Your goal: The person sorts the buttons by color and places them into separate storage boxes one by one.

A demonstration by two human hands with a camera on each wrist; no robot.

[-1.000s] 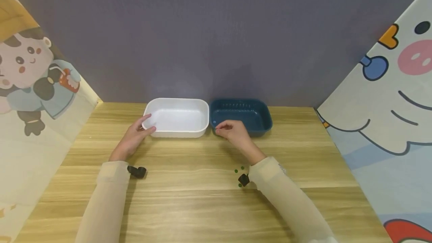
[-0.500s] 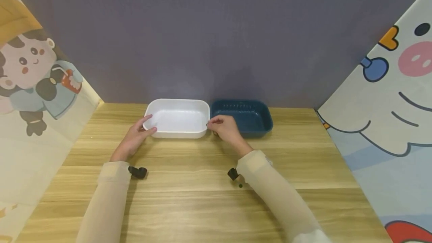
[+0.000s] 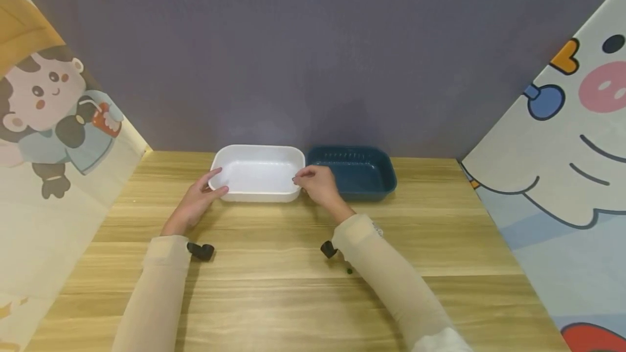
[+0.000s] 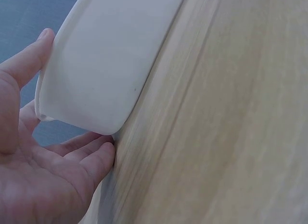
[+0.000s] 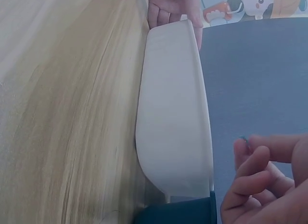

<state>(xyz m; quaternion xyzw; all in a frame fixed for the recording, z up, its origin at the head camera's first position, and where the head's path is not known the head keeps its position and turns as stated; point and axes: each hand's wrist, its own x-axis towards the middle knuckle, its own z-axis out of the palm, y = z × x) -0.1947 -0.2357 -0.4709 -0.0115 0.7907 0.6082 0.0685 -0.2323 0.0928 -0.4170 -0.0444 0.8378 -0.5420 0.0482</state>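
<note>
My left hand (image 3: 195, 202) grips the left end of a white rectangular basin (image 3: 259, 197), thumb and forefinger over its rim; in the left wrist view other fingers lie low by its outer wall (image 4: 106, 65). My right hand (image 3: 320, 184) is over the basin's right rim, thumb and forefinger pinching a small green piece (image 5: 244, 138), too small to tell its kind. A dark blue basin (image 3: 369, 195) stands against the white one's right side, partly hidden by the right hand. One small green piece (image 3: 349, 271) lies on the table by the right sleeve.
Both basins stand at the back of the wooden table (image 3: 264, 287), in front of a grey panel (image 3: 313, 58). Cartoon-printed panels (image 3: 552, 173) flank both sides. Black wrist cameras (image 3: 200, 251) sit at the cuffs.
My right hand has moved left from the blue basin's front left corner to the white basin's right rim. Its sleeve now covers some green pieces seen earlier. The left hand keeps its hold.
</note>
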